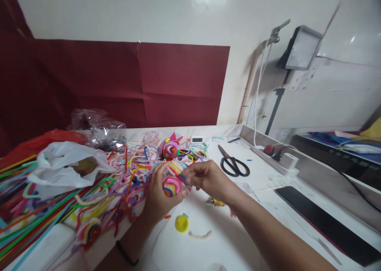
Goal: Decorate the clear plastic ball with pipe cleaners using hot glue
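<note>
While the left hand (159,201) cups the round, rainbow-striped fuzzy-stem ball (173,184) above the white tabletop (190,257), the right hand (208,178), thumb and fingers apparently pinching its dark-blue edge, should probably press lightly so the coloured rows lie flat.

A round striped craft ball (172,185) is held between two hands, above the white desk (226,245).
The ball seems made of soft, fuzzy strips, laid in curved bands: bright pink is outside, then come yellow, white and dark blue, around an orange spot which sits low and to the left on the visible side. The left hand (158,201) cups it from the left and from below, so part of its surface is hidden. At its top there is a flat group of straight strips (175,168), mainly yellow, white and orange, lying slantwise; their blue end is at the fingertips of the right hand (206,177). Whether these strips are already fixed to the ball, I cannot tell.
</note>
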Available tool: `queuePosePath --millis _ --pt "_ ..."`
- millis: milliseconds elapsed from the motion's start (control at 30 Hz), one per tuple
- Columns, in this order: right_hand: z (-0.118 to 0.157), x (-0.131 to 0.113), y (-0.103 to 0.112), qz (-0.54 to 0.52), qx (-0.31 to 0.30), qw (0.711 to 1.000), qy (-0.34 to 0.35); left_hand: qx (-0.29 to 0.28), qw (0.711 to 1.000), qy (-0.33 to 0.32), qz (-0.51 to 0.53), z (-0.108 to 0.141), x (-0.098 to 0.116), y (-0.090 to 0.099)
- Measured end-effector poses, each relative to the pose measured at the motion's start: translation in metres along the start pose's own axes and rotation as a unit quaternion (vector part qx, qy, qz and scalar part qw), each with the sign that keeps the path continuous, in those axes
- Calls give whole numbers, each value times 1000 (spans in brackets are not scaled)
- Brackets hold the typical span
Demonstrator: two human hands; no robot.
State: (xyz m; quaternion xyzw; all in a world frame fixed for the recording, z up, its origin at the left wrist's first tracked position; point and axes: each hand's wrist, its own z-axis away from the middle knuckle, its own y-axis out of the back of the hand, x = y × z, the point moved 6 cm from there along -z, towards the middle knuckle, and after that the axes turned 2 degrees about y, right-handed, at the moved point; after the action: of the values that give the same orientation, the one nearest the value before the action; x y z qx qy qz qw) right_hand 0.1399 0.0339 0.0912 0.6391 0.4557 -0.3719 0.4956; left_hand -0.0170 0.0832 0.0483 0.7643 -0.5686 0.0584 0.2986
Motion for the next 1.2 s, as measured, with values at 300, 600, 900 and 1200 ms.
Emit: queuePosePath --millis 300,600,900,1200 --pt "20 33 12 106 -48 993 -27 103 976 178 74 -20 -25 32" --pt "-11 60 -13 341 -116 933 -12 182 971 157 19 -29 -21 57" --pt "-50 82 -36 457 -154 874 -52 180 969 165 24 -29 -21 56" --pt "-46 70 -6 506 -103 855 -54 176 973 149 26 -30 -29 61"
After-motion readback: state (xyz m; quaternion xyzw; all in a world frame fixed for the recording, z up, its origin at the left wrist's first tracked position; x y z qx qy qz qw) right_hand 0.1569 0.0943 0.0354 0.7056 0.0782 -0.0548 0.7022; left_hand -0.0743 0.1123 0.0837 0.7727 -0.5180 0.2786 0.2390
